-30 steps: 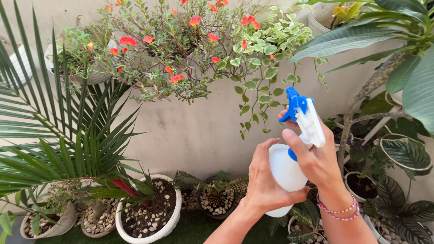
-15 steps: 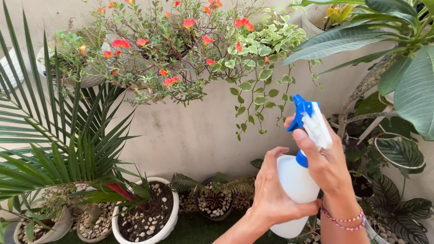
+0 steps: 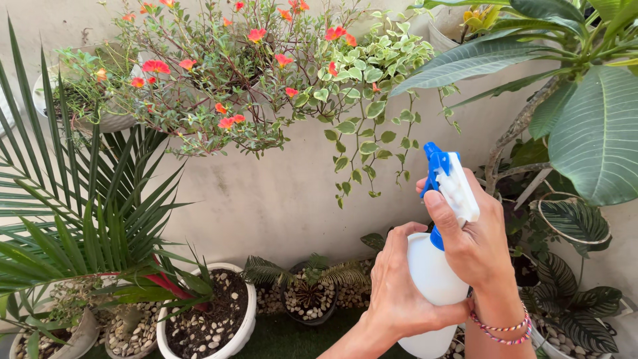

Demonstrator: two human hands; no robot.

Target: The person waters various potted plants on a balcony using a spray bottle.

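White plastic spray bottle (image 3: pixel 430 279) with a blue trigger and nozzle stood upright in the lower right of the head view, held between both hands in front of the wall of plants. The left hand (image 3: pixel 399 292) was cupped around the bottle's body from the left, fingers curled against the plastic and thumb wrapped across its lower front. The right hand (image 3: pixel 473 239), a pink and white beaded bracelet (image 3: pixel 502 326) on its wrist, was closed around the bottle's neck and white spray head (image 3: pixel 457 187), the thumb lying up the near side of the head; the blue nozzle (image 3: pixel 433 163) pointed left and away.

Below and beyond the hands, a white round ceramic pot (image 3: pixel 211 326) filled with dark soil and pale pebbles stood on green turf, with a small dark pot of pebbles and a fern-like plant (image 3: pixel 309 292) to its right. A tall green palm with long narrow fronds (image 3: pixel 86 206) rose at the left. Farther back, against the beige plaster wall (image 3: pixel 279 199), a trailing plant with orange-red flowers (image 3: pixel 219 80) and a vine of small pale green leaves (image 3: pixel 372 100) hung down. Broad dark green leaves (image 3: pixel 591 126) filled the right side.
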